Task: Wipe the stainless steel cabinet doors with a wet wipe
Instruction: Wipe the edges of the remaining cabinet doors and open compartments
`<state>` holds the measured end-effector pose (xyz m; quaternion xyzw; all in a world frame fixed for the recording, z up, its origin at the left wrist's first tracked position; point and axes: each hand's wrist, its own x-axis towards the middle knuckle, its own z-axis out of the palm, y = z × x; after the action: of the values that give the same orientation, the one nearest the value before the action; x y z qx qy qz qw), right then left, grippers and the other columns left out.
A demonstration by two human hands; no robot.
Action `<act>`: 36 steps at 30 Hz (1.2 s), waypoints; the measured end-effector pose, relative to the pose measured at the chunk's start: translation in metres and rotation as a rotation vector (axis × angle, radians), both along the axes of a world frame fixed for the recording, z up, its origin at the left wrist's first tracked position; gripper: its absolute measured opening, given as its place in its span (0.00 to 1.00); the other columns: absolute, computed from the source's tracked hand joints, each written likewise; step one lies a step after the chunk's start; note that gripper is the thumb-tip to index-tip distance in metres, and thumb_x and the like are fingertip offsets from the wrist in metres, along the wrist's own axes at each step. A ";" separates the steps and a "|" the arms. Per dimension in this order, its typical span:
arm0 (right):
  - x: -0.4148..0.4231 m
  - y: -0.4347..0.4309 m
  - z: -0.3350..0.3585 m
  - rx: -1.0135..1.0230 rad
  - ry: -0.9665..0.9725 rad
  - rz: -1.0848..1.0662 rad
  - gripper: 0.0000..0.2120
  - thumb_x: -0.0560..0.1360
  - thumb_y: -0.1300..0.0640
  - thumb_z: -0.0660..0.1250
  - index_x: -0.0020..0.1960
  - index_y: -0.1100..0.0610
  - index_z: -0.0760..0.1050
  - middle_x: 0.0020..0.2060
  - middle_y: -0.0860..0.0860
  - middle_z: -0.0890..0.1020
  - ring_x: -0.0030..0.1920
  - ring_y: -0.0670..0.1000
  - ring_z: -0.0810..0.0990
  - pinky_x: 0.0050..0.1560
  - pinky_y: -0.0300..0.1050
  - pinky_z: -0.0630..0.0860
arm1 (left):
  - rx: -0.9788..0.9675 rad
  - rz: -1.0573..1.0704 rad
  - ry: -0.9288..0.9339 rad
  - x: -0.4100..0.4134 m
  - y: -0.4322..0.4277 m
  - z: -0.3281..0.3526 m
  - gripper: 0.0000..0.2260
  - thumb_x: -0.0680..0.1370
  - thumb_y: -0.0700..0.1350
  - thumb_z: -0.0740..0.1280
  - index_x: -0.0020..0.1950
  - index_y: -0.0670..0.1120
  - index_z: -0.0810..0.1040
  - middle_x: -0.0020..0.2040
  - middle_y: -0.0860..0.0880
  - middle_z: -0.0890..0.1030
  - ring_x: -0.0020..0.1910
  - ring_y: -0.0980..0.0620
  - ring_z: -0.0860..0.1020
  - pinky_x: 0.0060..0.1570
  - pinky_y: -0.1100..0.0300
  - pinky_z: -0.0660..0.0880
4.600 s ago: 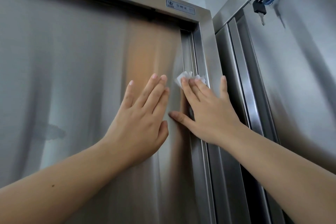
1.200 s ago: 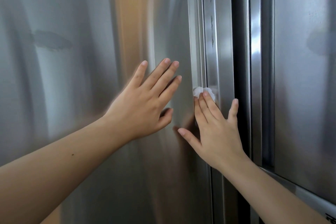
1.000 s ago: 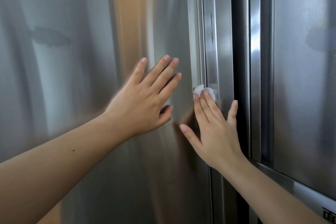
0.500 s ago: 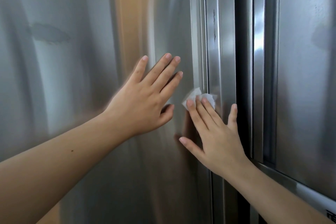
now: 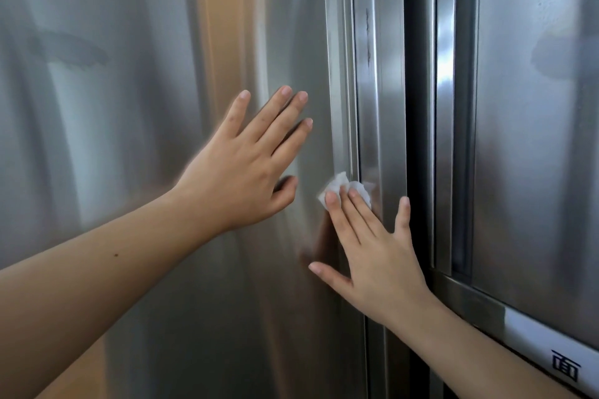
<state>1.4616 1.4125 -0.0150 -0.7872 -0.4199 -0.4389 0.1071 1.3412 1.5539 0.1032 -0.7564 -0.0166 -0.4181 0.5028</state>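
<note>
- The wet wipe [image 5: 344, 188] is a small crumpled white wad, wider than it is tall. Its long axis runs roughly left to right across the vertical seam at the right edge of the left cabinet door [image 5: 129, 126].
- Its left part lies on the door edge and its right part on the vertical steel strip [image 5: 385, 91] just beside it.
- The right hand [image 5: 377, 256] presses the wipe flat against the metal from below. Its straight index and middle fingertips [image 5: 330, 201] cover the wipe's lower half, and the upper folds show above them.
- That hand is spread open and grips nothing: the thumb points left over the door, and the little finger rests on the strip.
- The left hand [image 5: 240, 168] lies flat and open on the left door, fingers straight and angled up to the right. It is near the wipe's left side but apart from it.
- Half a second ago the wipe sat higher, above the level of the left thumb; now it is level with that thumb. The left hand has kept its place.
- Some seconds earlier the wipe was up by the top of the door frame.
- A dull smear [image 5: 69, 52] marks the left door at upper left.
- The right cabinet door [image 5: 534, 155] stands past a dark gap, with a white label strip [image 5: 565, 366] below it.
</note>
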 end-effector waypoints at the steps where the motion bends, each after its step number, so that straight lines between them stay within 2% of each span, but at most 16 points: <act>1: 0.000 0.000 0.000 0.003 0.000 0.000 0.38 0.75 0.34 0.46 0.74 0.59 0.58 0.69 0.57 0.68 0.69 0.55 0.67 0.63 0.71 0.42 | 0.000 0.001 0.001 0.000 0.000 0.000 0.29 0.76 0.55 0.52 0.73 0.39 0.63 0.74 0.38 0.58 0.74 0.40 0.56 0.68 0.39 0.54; 8: 0.002 0.006 0.023 0.087 -0.038 0.043 0.36 0.75 0.35 0.46 0.75 0.58 0.54 0.70 0.56 0.66 0.70 0.55 0.65 0.64 0.69 0.40 | 0.016 0.000 -0.005 0.000 -0.001 0.000 0.28 0.76 0.54 0.54 0.72 0.39 0.64 0.74 0.38 0.60 0.73 0.40 0.57 0.68 0.40 0.54; 18: 0.003 -0.006 -0.020 -0.053 -0.014 0.033 0.36 0.75 0.34 0.46 0.73 0.58 0.58 0.69 0.58 0.68 0.69 0.56 0.68 0.63 0.71 0.46 | 0.007 -0.045 0.110 0.000 -0.011 -0.041 0.25 0.74 0.49 0.53 0.68 0.39 0.71 0.72 0.40 0.65 0.72 0.42 0.61 0.67 0.38 0.58; 26: 0.004 0.000 -0.010 -0.016 -0.001 0.041 0.36 0.75 0.34 0.46 0.75 0.57 0.55 0.71 0.57 0.64 0.72 0.55 0.63 0.64 0.68 0.40 | -0.012 -0.011 0.141 0.004 -0.011 -0.071 0.27 0.76 0.50 0.52 0.72 0.39 0.64 0.73 0.40 0.62 0.72 0.42 0.60 0.68 0.39 0.56; 30: 0.004 0.000 -0.031 -0.020 0.006 0.053 0.37 0.75 0.34 0.47 0.74 0.57 0.54 0.71 0.58 0.64 0.71 0.56 0.63 0.63 0.69 0.41 | -0.012 -0.029 0.120 0.003 -0.007 -0.080 0.26 0.76 0.49 0.52 0.72 0.38 0.62 0.73 0.39 0.61 0.73 0.42 0.59 0.69 0.41 0.53; 36: -0.003 -0.003 -0.042 -0.060 0.041 0.049 0.37 0.74 0.34 0.47 0.74 0.58 0.54 0.70 0.59 0.66 0.70 0.57 0.65 0.63 0.69 0.45 | -0.021 -0.007 0.186 0.001 -0.006 -0.095 0.26 0.78 0.49 0.49 0.74 0.39 0.58 0.74 0.40 0.58 0.74 0.43 0.56 0.70 0.42 0.49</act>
<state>1.4583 1.4090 -0.0568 -0.7883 -0.4498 -0.4071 0.1026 1.3421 1.5474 0.0079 -0.7972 0.0285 -0.3474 0.4929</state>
